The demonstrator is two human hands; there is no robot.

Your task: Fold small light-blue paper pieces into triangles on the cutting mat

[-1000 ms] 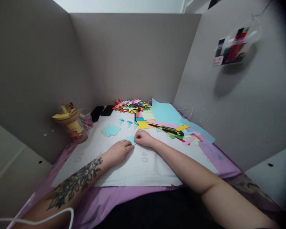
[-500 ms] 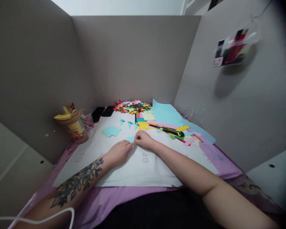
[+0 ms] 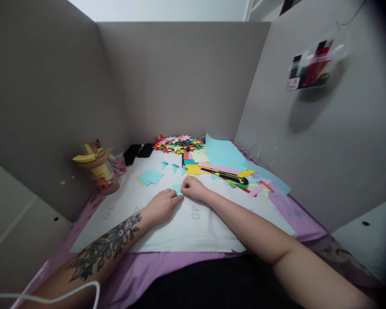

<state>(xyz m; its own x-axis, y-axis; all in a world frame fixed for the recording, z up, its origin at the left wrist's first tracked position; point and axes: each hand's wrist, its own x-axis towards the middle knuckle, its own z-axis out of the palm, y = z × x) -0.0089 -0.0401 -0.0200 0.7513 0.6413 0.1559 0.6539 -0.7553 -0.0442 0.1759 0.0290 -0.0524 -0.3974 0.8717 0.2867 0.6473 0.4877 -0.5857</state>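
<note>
A small light blue paper [image 3: 176, 188] lies on the white sheet [image 3: 167, 240] between my hands. My left hand [image 3: 163, 206] presses its fingertips at the paper's lower edge, the fingers close together. My right hand [image 3: 193, 188] is curled with thumb and fingers pinched at the paper's right edge. Just behind, several small folded blue pieces [image 3: 175, 168] stand in a row. A few blue paper squares [image 3: 152, 176] lie to the left, over a yellow one.
Paper stars [image 3: 180, 143] are heaped at the back. A black and yellow cutter [image 3: 230, 176] lies right among paper strips. A large blue sheet [image 3: 225, 152] is behind it. On the left stand a yellow-lidded cup [image 3: 99, 169] and two black phones [image 3: 145, 150].
My left fingertips have shifted slightly right along the lower edge of the small blue paper. My right hand has barely moved.
</note>
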